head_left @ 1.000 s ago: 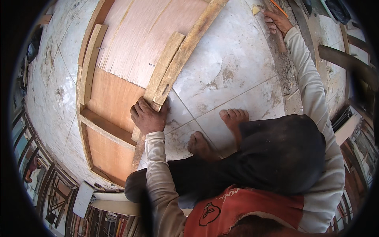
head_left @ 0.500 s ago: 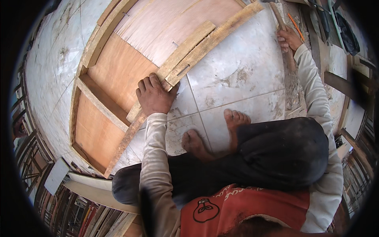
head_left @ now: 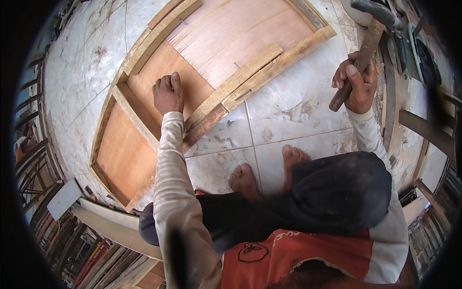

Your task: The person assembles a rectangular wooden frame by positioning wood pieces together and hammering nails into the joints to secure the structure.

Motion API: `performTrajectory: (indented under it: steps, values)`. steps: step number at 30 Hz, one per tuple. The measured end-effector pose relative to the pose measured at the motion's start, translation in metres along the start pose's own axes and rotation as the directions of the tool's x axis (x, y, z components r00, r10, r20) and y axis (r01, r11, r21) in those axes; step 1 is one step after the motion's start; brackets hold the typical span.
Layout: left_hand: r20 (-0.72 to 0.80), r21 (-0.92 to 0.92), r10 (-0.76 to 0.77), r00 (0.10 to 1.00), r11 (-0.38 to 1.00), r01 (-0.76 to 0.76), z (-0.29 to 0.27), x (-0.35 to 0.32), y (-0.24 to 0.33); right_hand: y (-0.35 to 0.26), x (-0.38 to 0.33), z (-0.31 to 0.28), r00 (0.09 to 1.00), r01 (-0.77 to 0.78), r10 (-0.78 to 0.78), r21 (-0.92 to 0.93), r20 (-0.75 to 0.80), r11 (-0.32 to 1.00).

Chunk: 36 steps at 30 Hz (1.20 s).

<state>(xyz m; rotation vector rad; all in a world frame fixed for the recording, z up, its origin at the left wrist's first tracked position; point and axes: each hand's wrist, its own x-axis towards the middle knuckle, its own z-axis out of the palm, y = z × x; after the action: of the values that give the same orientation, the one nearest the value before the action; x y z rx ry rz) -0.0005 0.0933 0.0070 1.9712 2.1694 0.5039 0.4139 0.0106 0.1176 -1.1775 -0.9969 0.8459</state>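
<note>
My right hand (head_left: pixel 358 84) grips a hammer by its brown wooden handle (head_left: pixel 369 44); its dark metal head (head_left: pixel 378 12) is up at the far right. My left hand (head_left: pixel 168 94) is closed, held above the plywood panel (head_left: pixel 187 67), beside a crosspiece (head_left: pixel 137 113) of the wooden frame. What it may hold is hidden by its fingers. A nail (head_left: pixel 243 94) stands tilted in the frame's near edge, where plank pieces meet. Another nail (head_left: pixel 236 64) sticks up beside the doubled strip (head_left: pixel 255 62), and a third nail (head_left: pixel 183 21) is at the far rail.
The frame lies on white floor tiles (head_left: pixel 288 115), in front of my bare feet (head_left: pixel 244 179). Wood scraps and tools (head_left: pixel 402 48) lie at the right. Stacked boards (head_left: pixel 106 260) are at the lower left, and a dark plank (head_left: pixel 426 130) juts in from the right.
My left hand has let go of the frame's near edge and moved left and up over the panel. My right hand has picked up the hammer from the floor and raised it.
</note>
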Motion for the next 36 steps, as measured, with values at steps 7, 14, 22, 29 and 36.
performTrajectory:
  steps: [7,14,22,29,36]
  values:
    - [-0.140,0.182,0.277,0.950,0.951,-0.251,0.054,0.010,-0.008,-0.063,0.069,0.102,0.689,-0.187,-0.243,0.492,0.682,0.850]
    - [-0.147,0.083,0.184,0.972,0.981,-0.174,0.054,0.012,-0.012,-0.001,0.072,0.217,0.548,-0.124,-0.269,0.395,0.792,0.910]
    - [-0.132,-0.028,0.127,0.983,0.991,-0.131,0.057,0.002,-0.028,0.049,0.033,0.251,0.416,-0.086,0.172,-0.149,0.893,0.985]
    - [-0.107,0.108,0.144,0.984,0.985,-0.133,0.054,0.013,-0.024,0.078,0.017,0.228,0.715,-0.207,-0.041,0.268,0.698,0.941]
    - [0.495,-0.058,0.182,0.850,0.983,-0.176,-0.014,0.050,-0.027,-0.054,0.010,0.062,0.878,-0.299,0.148,0.279,0.455,0.912]
